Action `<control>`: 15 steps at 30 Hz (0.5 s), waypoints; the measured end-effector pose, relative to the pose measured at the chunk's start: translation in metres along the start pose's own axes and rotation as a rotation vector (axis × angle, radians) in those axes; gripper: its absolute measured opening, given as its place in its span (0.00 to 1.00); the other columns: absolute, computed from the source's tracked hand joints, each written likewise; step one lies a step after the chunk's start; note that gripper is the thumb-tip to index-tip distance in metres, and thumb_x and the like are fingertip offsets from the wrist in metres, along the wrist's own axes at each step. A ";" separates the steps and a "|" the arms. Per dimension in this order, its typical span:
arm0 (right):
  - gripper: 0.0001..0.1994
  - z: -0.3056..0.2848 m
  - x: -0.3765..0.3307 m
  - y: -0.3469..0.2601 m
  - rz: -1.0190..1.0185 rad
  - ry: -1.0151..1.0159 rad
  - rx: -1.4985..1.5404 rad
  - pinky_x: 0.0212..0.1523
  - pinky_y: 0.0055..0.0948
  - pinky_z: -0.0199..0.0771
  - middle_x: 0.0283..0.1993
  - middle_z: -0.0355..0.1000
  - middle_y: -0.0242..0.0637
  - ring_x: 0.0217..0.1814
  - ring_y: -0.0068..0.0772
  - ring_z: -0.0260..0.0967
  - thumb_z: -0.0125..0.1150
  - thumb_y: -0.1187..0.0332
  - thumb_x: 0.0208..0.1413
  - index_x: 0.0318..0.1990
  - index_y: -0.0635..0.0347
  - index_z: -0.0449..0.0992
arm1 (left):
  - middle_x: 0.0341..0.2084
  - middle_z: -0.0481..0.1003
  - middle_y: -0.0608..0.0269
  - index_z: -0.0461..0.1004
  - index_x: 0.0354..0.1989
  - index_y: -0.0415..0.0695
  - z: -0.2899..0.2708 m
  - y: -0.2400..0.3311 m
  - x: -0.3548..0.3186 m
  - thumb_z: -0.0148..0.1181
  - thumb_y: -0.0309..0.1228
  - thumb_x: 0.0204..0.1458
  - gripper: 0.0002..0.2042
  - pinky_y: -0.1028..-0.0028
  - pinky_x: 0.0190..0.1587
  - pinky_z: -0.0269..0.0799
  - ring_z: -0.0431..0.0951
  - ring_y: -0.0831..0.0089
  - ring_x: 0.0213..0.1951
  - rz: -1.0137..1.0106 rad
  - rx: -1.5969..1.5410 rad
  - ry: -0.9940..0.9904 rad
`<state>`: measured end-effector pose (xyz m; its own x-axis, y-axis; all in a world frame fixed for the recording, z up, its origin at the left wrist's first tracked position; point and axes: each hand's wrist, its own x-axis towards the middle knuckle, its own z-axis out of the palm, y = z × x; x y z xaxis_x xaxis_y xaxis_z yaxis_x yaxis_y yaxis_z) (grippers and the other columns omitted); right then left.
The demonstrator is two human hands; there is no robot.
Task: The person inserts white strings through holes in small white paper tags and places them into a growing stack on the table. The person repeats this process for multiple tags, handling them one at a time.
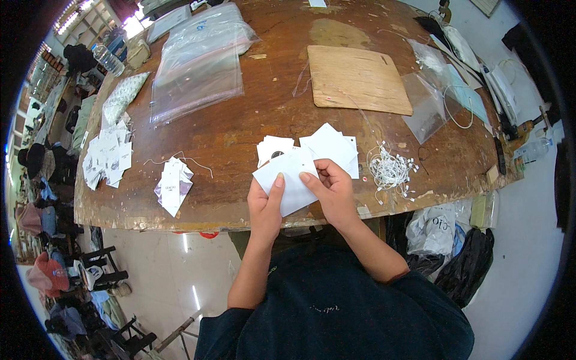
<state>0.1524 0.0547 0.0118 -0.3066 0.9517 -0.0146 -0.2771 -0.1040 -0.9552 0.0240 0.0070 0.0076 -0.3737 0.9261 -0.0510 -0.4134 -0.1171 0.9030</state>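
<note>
In the head view, the left hand (264, 204) and right hand (336, 191) pinch flat white paper cards (284, 180) between thumbs and fingers, over the near edge of the worn brown wooden table (270, 90). Just beyond lie loose white square cards (333, 147); rightward sits a tangled heap of white strings (390, 169).

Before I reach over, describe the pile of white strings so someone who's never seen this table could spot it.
On the big brown table, look at the edge nearest the person, on this side of the light wooden board. The pile of white strings lies right of the right hand. It is a loopy tangle, unlike the flat, straight-edged loose white cards beside it.
</note>
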 end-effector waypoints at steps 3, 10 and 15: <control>0.08 -0.002 0.000 0.001 -0.006 -0.034 0.057 0.40 0.18 0.71 0.39 0.75 0.33 0.39 0.16 0.69 0.61 0.74 0.58 0.43 0.67 0.73 | 0.48 0.74 0.57 0.64 0.58 0.35 0.002 0.000 -0.001 0.56 0.29 0.60 0.20 0.74 0.49 0.71 0.74 0.75 0.47 0.002 0.089 0.020; 0.09 -0.003 0.000 0.003 -0.026 -0.025 -0.022 0.39 0.19 0.70 0.39 0.75 0.33 0.38 0.16 0.69 0.61 0.74 0.58 0.44 0.68 0.73 | 0.47 0.74 0.57 0.65 0.56 0.34 0.002 -0.002 0.000 0.58 0.29 0.59 0.19 0.74 0.49 0.71 0.74 0.75 0.46 0.068 0.139 0.028; 0.09 -0.053 0.020 -0.031 -0.469 0.213 -0.932 0.41 0.34 0.72 0.37 0.76 0.41 0.38 0.41 0.73 0.62 0.68 0.55 0.42 0.62 0.78 | 0.47 0.74 0.56 0.66 0.55 0.34 -0.001 0.000 0.001 0.58 0.28 0.58 0.18 0.72 0.51 0.69 0.74 0.74 0.47 0.087 0.264 0.077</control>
<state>0.2030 0.0920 0.0260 -0.1599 0.8794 0.4484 0.5081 0.4628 -0.7264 0.0224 0.0071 0.0071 -0.4641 0.8858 0.0088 -0.1500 -0.0883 0.9847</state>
